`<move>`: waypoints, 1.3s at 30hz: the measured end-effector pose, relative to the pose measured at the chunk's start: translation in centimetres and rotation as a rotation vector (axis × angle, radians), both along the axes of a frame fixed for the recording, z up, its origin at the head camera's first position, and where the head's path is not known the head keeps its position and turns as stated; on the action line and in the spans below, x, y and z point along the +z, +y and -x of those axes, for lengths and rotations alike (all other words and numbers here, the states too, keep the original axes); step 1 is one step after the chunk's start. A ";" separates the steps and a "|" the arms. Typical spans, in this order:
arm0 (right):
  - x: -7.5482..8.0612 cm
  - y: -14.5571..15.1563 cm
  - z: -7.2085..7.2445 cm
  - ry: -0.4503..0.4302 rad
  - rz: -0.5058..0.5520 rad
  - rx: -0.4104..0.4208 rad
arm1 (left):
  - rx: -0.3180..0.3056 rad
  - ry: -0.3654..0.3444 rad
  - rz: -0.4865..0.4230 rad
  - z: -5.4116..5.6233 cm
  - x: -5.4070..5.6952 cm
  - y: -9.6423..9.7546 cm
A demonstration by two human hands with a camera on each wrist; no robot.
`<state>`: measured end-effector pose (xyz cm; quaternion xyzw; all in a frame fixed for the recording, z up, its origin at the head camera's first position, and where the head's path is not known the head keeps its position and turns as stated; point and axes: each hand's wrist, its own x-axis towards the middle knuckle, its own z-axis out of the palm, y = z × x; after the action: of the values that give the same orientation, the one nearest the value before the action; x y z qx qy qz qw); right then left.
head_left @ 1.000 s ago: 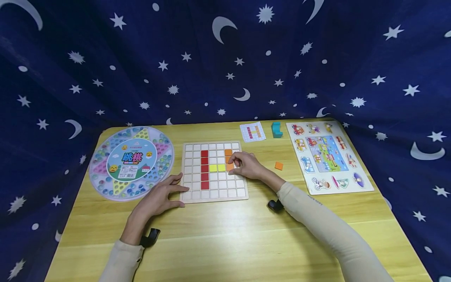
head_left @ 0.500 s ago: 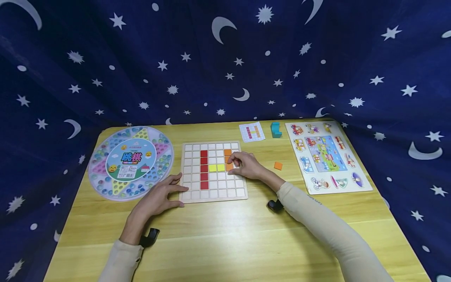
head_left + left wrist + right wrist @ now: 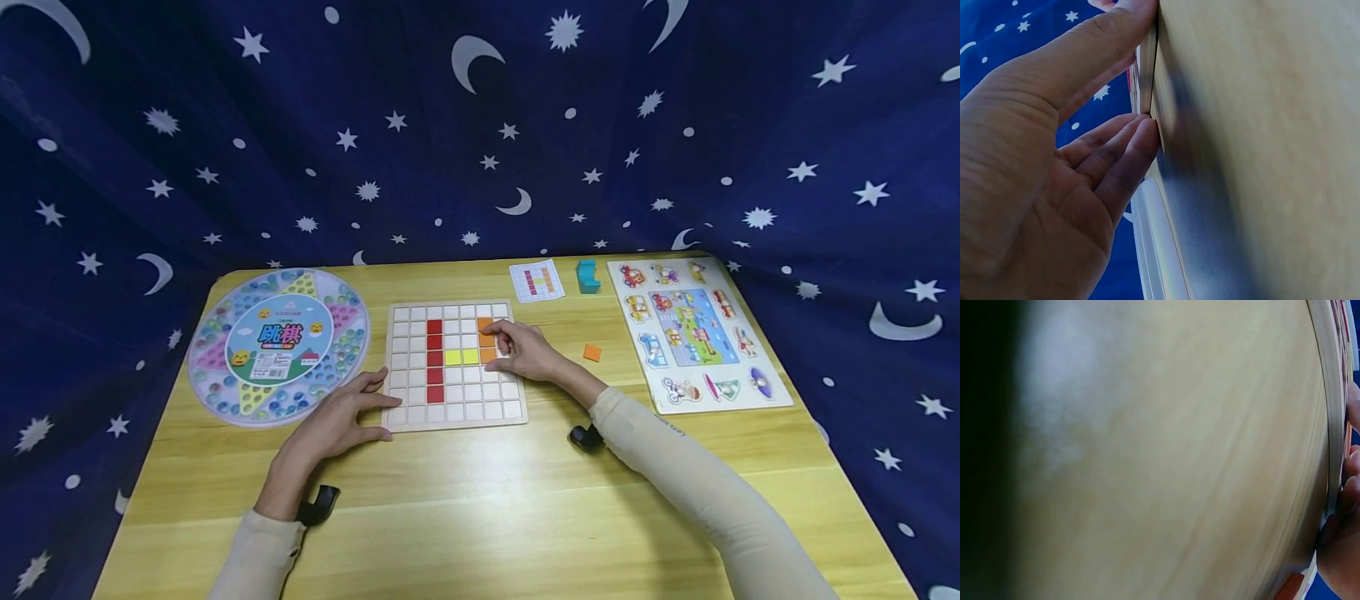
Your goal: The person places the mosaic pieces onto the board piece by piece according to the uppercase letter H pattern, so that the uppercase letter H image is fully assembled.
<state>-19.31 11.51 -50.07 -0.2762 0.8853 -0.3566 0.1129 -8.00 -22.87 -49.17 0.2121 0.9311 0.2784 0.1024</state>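
Note:
In the head view a square wooden grid board lies on the table. A column of several red tiles and two yellow tiles fill cells in its middle. My left hand touches the board's left edge and lower-left corner with outstretched fingers and thumb. Toward the board's right side, my right hand hovers over a column of orange tiles. Its thumb and index finger stand apart, the lowest tile showing flat between them. One loose orange tile lies on the table right of this hand.
A patterned card and a teal block lie behind the board. To the left is a round marble game disc; on the right, a picture puzzle board. A dark starry cloth hangs behind the table.
My right index fingertip has moved slightly away from the thumb, widening the gap over the orange tiles. The left hand stays in place at the board's edge.

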 end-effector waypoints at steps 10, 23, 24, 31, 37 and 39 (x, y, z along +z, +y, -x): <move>0.1 0.0 -0.1 0.017 0.003 0.006 | 0.003 0.004 0.000 -0.1 -0.1 0.0; 0.3 0.1 -0.1 -0.021 0.020 0.009 | 0.006 -0.009 -0.002 -0.1 0.0 0.1; 0.3 0.1 -0.1 -0.021 0.020 0.010 | 0.006 -0.008 -0.001 -0.1 0.0 0.1; 0.3 0.1 -0.1 -0.021 0.031 0.012 | 0.003 -0.002 0.004 0.0 -0.1 0.0; 0.2 0.1 -0.2 -0.015 0.044 0.027 | 0.004 -0.005 0.003 0.0 -0.1 0.1; 0.2 0.1 -0.1 -0.009 0.046 0.030 | 0.007 -0.007 0.000 0.0 0.0 0.1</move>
<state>-19.16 11.63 -49.91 -0.2903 0.8722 -0.3762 0.1159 -7.99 -22.80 -49.22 0.2079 0.9315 0.2794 0.1048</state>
